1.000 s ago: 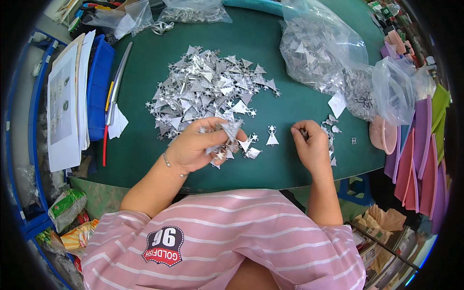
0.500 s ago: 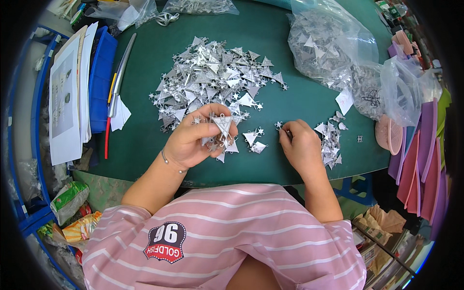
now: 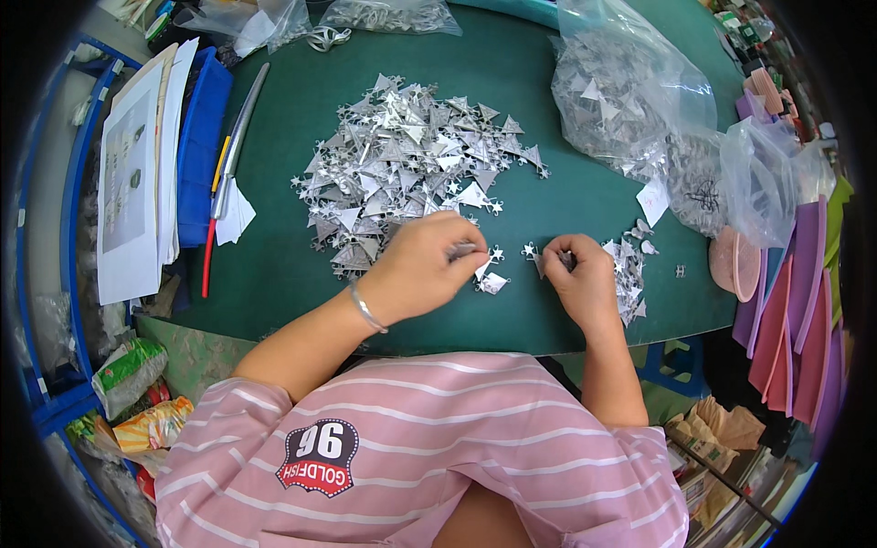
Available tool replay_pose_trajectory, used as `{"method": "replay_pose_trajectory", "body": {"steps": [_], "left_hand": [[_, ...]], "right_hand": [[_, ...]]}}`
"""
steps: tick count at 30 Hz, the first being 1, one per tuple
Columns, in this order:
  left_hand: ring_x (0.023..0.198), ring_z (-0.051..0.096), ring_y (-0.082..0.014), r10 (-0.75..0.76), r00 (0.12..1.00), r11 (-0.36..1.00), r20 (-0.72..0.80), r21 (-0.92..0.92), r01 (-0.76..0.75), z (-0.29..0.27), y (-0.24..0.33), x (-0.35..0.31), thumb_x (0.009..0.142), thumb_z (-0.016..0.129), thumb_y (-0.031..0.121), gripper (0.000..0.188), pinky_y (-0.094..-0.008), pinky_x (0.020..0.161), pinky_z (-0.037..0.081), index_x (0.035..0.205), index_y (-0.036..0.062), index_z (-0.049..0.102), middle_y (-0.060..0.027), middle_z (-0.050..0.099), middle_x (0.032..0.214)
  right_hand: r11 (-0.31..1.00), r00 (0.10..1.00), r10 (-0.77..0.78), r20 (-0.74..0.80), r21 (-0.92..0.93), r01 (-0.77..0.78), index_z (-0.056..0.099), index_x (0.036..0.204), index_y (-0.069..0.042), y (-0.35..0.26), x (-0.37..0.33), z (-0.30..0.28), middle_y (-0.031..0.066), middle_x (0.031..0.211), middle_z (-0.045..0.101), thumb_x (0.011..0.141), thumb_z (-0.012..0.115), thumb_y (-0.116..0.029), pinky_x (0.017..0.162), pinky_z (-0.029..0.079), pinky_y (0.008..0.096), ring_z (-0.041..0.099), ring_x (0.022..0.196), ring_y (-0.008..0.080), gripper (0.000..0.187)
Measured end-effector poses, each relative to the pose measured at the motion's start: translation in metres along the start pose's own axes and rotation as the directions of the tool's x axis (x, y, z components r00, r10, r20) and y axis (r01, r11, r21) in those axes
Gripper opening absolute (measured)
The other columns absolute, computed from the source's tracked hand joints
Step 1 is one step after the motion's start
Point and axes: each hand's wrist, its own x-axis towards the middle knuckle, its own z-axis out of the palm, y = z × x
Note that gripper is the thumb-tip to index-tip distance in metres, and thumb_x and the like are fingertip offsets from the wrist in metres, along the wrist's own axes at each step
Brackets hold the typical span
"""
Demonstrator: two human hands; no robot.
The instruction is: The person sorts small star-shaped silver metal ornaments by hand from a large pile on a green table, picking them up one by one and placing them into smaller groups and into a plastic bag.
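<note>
My left hand, palm turned down, is closed with silver metal showing between its fingers. Its fingertips meet at a small group of triangular metal charms on the green table. Facing it, my right hand is closed round a triangular metal charm, whose star-tipped end sticks out to the left; the fingers cover the rest. Beyond the left hand lies a large heap of triangular charms with little stars. A smaller pile of charms lies just right of my right hand.
Clear plastic bags of metal pieces stand at the far right, near a pink basket. At the left are a blue bin, papers, and a long silver tool beside a red-and-yellow stick.
My left hand has turned from palm up, showing several charms, to palm down, and moved right to the small group. My right hand stays nearly in place, with more of a charm showing.
</note>
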Motion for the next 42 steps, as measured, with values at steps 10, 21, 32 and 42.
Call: {"method": "replay_pose_trajectory", "body": {"steps": [10, 21, 32, 42], "left_hand": [[0.068, 0.06, -0.0345, 0.033, 0.983, 0.864, 0.183, 0.489, -0.12, 0.029, 0.002, 0.008, 0.076, 0.059, 0.001, 0.006, -0.0418, 0.059, 0.051, 0.077, 0.0004, 0.052, -0.0146, 0.051, 0.079], [0.064, 0.061, -0.0143, -0.485, 0.832, 0.742, 0.271, -0.375, 0.555, -0.006, 0.015, 0.016, 0.088, 0.066, 0.014, 0.017, -0.0299, 0.056, 0.052, 0.093, -0.0018, 0.064, -0.0071, 0.063, 0.087], [0.087, 0.065, -0.0252, -0.211, 0.919, 0.005, 0.333, -0.94, 0.342, -0.008, -0.021, -0.012, 0.091, 0.063, 0.017, 0.027, -0.0348, 0.062, 0.057, 0.108, -0.0035, 0.058, -0.0168, 0.061, 0.103], [0.09, 0.066, -0.0278, -0.195, 0.918, 0.012, 0.346, -0.935, 0.355, -0.014, -0.026, -0.018, 0.091, 0.062, 0.018, 0.024, -0.0316, 0.057, 0.055, 0.108, 0.002, 0.058, -0.0173, 0.06, 0.098]], "right_hand": [[0.908, 0.971, -0.238, 0.021, -0.349, 0.23, 0.064, 0.079, -0.003, -0.012, -0.011, 0.005, 0.0124, 0.077, 0.059, 0.08, 0.066, -0.011, 0.061, 0.051, 0.0425, 0.062, 0.068, 0.0334, 0.008], [0.886, 0.961, -0.263, 0.085, -0.372, 0.276, 0.062, 0.079, -0.003, -0.009, -0.005, 0.003, 0.0133, 0.078, 0.059, 0.08, 0.063, -0.009, 0.061, 0.052, 0.0434, 0.062, 0.069, 0.0351, 0.007], [0.924, 0.973, -0.218, 0.072, -0.307, 0.229, 0.061, 0.081, -0.002, -0.01, -0.008, 0.0, 0.0154, 0.08, 0.06, 0.082, 0.063, -0.008, 0.064, 0.05, 0.0449, 0.061, 0.071, 0.0371, 0.006], [0.997, 0.992, 0.002, 0.127, 0.075, -0.012, 0.064, 0.085, 0.001, -0.005, 0.002, -0.006, 0.0156, 0.077, 0.059, 0.08, 0.066, -0.005, 0.063, 0.048, 0.0386, 0.06, 0.07, 0.0327, 0.008]]}}
